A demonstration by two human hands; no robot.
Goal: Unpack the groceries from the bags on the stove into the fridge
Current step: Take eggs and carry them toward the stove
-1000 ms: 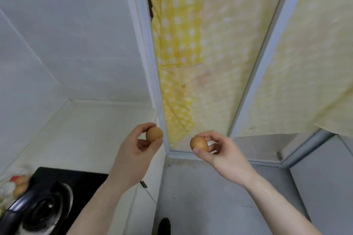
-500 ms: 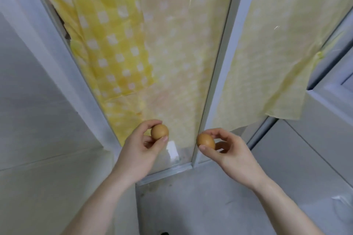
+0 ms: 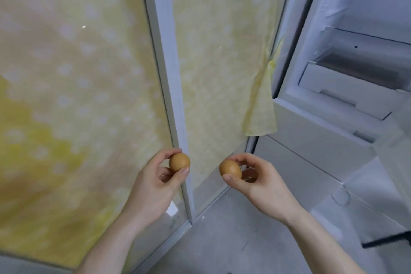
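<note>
Since the earlier frame my view swings right, fridge (image 3: 355, 78) open at upper right; left hand (image 3: 153, 187) pinches one egg (image 3: 179, 162), right hand (image 3: 260, 182) another egg (image 3: 230, 169), lower centre; I judge light fingertip holds, eggs apart, best for shelving.

Two bare forearms are showing from the lower edge of the head view, with no sleeve reaching into sight on either one. The left hand (image 3: 153, 187) is wearing no glove, ring or watch, and its thumbnail is showing short and unpainted. The right hand (image 3: 264, 187) is likewise wearing no glove, ring or wristband, its thumbnail also short and plain. Both wrists are showing bare, carrying no markings.
</note>
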